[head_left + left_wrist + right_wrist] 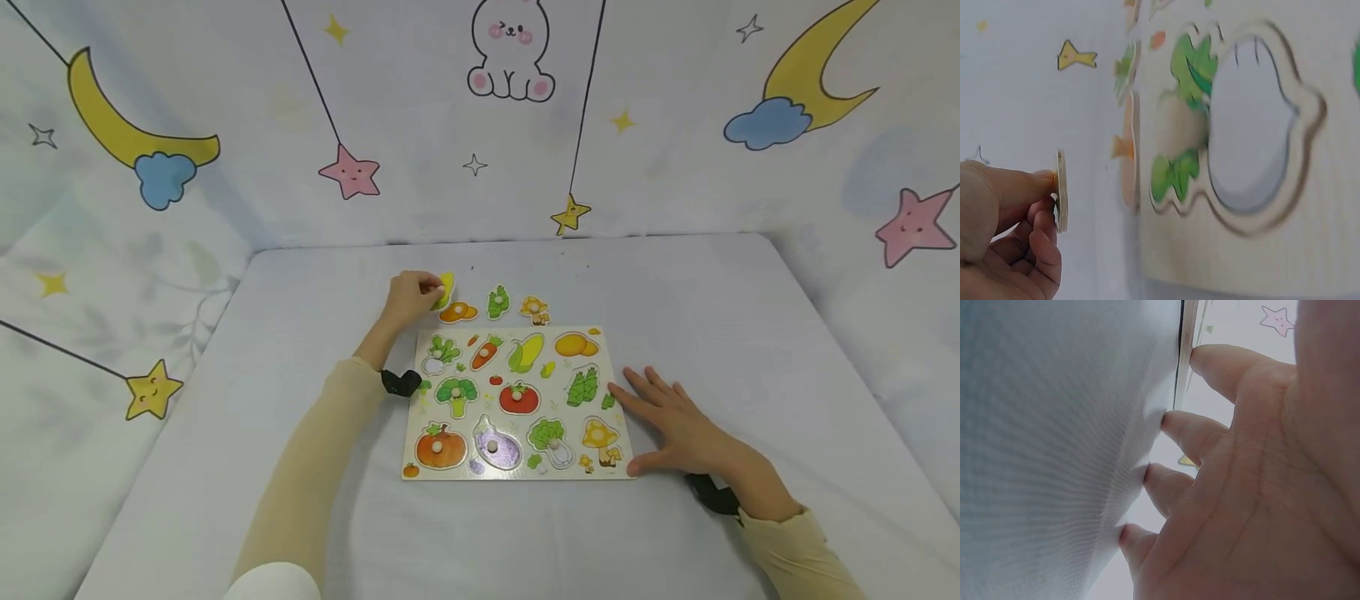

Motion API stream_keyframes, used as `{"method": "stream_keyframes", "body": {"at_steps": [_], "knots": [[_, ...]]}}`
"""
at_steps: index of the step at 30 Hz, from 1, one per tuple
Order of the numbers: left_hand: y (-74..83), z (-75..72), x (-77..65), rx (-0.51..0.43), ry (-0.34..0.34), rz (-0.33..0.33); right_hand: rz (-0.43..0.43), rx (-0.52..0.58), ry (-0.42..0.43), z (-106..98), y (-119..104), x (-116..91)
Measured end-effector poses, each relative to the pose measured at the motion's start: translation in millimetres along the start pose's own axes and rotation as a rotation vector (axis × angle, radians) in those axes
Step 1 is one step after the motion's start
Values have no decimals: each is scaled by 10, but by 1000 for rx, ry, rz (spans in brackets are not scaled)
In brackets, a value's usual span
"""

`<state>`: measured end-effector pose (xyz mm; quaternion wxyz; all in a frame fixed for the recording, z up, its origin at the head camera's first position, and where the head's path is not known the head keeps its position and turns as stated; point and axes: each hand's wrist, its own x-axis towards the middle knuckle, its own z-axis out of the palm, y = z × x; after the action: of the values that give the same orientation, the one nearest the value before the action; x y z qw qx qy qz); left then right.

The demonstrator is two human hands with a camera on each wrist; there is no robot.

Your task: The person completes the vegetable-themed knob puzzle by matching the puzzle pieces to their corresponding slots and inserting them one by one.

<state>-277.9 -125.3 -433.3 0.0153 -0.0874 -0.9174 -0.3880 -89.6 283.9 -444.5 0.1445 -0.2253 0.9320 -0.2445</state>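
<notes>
My left hand (412, 296) pinches a corn puzzle piece (446, 290) above the table, behind the board; the left wrist view shows this thin piece (1062, 194) edge-on between thumb and fingers. My right hand (678, 425) lies with fingers spread at the right side of the wooden vegetable puzzle board (517, 473). Its thumb and index finger touch the board's edge, while other fingertips (1155, 472) rest on the cloth. Knobbed pieces sit in the board, among them a tomato (519, 399), an eggplant (497, 444) and a pumpkin (441, 447). Printed corn (527, 353) shows in a recess without a knob.
Behind the board lie a potato piece (458, 312), a green asparagus piece (498, 302) and a mushroom piece (535, 309). Printed potatoes, asparagus and mushrooms show along the board's right side. A white cloth covers the table (225, 417), with a patterned backdrop (420, 100) behind.
</notes>
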Motion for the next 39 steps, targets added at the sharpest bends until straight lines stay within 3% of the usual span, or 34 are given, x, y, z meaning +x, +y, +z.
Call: {"method": "stream_keyframes", "body": {"at_steps": [8, 13, 19, 24, 31, 39], "knots": [[521, 238, -157, 67, -172, 236, 14, 16, -15, 3, 2, 13], [693, 395, -253, 78, -256, 335, 11, 10, -12, -5, 2, 13], [799, 583, -328, 83, -344, 332, 15, 13, -13, -19, -5, 7], [779, 736, -350, 99, -389, 330, 21, 17, -15, -3, 2, 3], [736, 816, -398, 96, -410, 295, 28, 15, -15, 3, -5, 1], [691, 866, -400, 68, -399, 321, 31, 7, -15, 8, -1, 8]]}}
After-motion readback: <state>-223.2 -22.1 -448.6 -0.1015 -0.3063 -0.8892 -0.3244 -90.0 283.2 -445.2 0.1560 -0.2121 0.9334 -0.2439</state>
